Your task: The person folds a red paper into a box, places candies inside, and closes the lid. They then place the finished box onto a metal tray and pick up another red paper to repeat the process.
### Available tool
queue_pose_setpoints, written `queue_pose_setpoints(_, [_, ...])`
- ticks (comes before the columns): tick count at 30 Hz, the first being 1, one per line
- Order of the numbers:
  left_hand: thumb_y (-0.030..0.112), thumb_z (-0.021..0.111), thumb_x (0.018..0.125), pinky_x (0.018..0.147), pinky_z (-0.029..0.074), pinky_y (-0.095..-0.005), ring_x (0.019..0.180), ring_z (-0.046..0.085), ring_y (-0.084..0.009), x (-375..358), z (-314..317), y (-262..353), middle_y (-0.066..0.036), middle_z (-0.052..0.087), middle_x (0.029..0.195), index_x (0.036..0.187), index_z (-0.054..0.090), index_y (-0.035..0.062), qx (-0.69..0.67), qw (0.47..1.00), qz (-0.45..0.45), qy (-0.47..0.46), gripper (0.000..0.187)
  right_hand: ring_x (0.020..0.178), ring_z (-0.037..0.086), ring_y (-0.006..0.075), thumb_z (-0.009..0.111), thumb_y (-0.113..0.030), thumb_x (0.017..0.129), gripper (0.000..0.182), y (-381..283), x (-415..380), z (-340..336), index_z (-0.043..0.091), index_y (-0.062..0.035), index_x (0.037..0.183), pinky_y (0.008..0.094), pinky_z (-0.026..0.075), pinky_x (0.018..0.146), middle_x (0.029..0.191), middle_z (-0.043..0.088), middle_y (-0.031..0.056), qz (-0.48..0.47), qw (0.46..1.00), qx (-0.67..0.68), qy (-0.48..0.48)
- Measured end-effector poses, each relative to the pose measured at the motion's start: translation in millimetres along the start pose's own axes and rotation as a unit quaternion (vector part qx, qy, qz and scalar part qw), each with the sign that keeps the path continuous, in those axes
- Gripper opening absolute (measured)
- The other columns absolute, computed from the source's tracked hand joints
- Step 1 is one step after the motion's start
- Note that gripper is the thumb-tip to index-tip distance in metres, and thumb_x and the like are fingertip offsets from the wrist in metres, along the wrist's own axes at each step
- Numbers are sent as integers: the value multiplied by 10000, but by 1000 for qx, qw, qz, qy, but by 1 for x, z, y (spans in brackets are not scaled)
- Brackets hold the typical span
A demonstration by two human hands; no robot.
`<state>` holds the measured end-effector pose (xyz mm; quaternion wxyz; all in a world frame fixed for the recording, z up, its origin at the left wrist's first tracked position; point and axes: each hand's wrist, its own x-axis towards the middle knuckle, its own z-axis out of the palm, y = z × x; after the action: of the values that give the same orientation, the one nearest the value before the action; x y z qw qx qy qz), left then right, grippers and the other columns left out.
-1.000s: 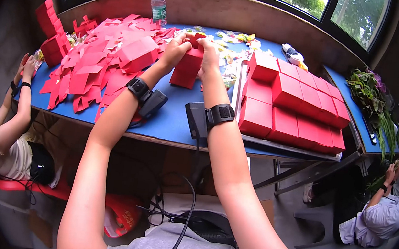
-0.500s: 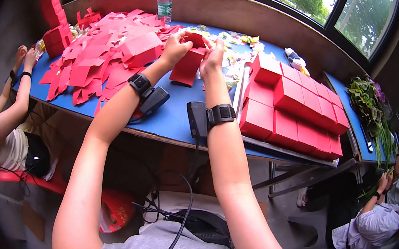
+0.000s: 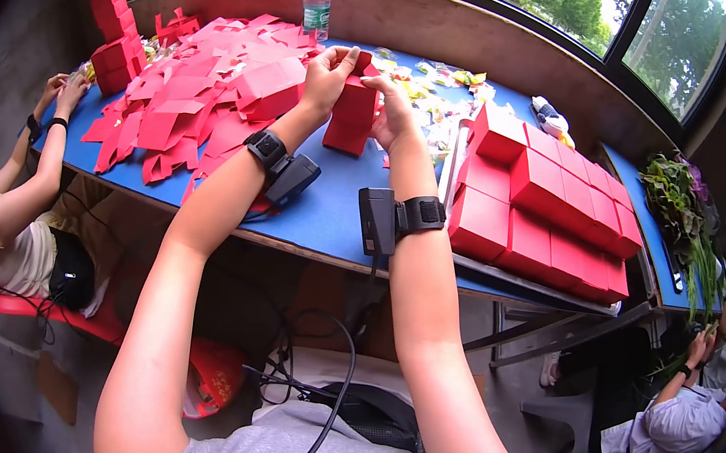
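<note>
Both hands are on a red paper box [image 3: 353, 118] above the blue table [image 3: 313, 194]. My left hand [image 3: 326, 79] pinches the top flap at its upper left. My right hand [image 3: 391, 113] is closed round its right side, the fingers partly hidden behind the box. To the left lies a large heap of red folded paper pieces [image 3: 179, 107]. On the right a tray [image 3: 446, 182] holds stacked red boxes [image 3: 531, 201]. Small wrapped candies [image 3: 437, 83] lie scattered behind my right hand.
A plastic bottle [image 3: 317, 5] stands at the back by the window. Red boxes are stacked in a tower [image 3: 120, 38] at the far left, near a seated person's hands [image 3: 65, 94]. Leafy plants [image 3: 679, 200] and other people are at the right.
The view has shifted slightly, moving the table's things a little to the right. My right hand has changed its hold at the box's top, and the box looks more upright.
</note>
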<state>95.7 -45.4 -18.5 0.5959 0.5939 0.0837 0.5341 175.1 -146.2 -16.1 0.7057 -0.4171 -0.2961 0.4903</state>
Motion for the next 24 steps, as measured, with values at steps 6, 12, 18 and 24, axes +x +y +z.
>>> queue_pose_setpoints(6, [150,625,853,671,477,-221,768,596,-93,-1,3,2,-63,649,864,934,622,5,118,979,97,-137,166,824,595,188,496,-251,798,351,9,20,-5,489,-88,1109,317,493,750,983,583,85,-110,988,-103,42])
queue_pose_setpoints(12, [108,658,821,632,482,-221,690,599,-86,9,-4,-2,-58,664,773,863,662,-12,74,986,130,71,127,1204,368,405,658,-370,692,742,16,0,23,391,-79,1321,440,320,1004,1255,386,286,-363,723,-556,189])
queue_pose_setpoints(18, [106,643,832,695,517,-243,751,632,-129,9,-7,6,-103,671,855,902,654,-18,-59,996,48,55,143,1090,443,414,722,-344,620,784,17,-8,29,390,-89,1282,454,385,938,1171,401,271,-345,726,-577,145])
queue_pose_setpoints(24, [136,670,809,768,515,-279,802,644,-169,7,-6,19,-126,669,873,923,656,-25,-90,996,-7,-28,197,1033,480,389,784,-259,583,745,22,4,21,397,-56,1186,424,422,892,1119,437,242,-373,746,-516,194])
